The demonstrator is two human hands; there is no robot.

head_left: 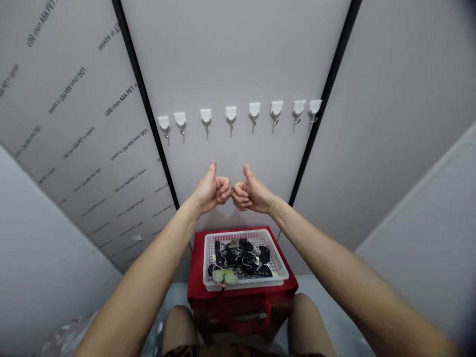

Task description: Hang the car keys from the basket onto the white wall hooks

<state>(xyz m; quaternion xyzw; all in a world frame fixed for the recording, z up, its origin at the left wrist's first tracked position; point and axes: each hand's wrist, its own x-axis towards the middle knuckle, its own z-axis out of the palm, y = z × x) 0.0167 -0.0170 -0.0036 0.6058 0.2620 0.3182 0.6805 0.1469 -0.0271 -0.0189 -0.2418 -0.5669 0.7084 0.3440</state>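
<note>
My left hand [213, 188] and my right hand [253, 191] are held up before the wall, knuckles almost meeting. Both have the thumb pointing up and the other fingers curled in, with nothing visible in them. Above them a row of several white adhesive hooks [231, 114] runs across the wall, with nothing hanging on them. Below my hands a white plastic basket [246, 284] holds a pile of keys [243, 258] with black heads and metal rings. A green keychain charm [230, 277] with a pink cord lies at the basket's near left corner.
A stool under a red cloth [197, 277] carries the basket, between my knees. Grey panels enclose the space, with black strips [332, 69] at the wall's edges. The left panel [92, 124] bears printed lettering. A clear plastic bag [69, 337] lies at lower left.
</note>
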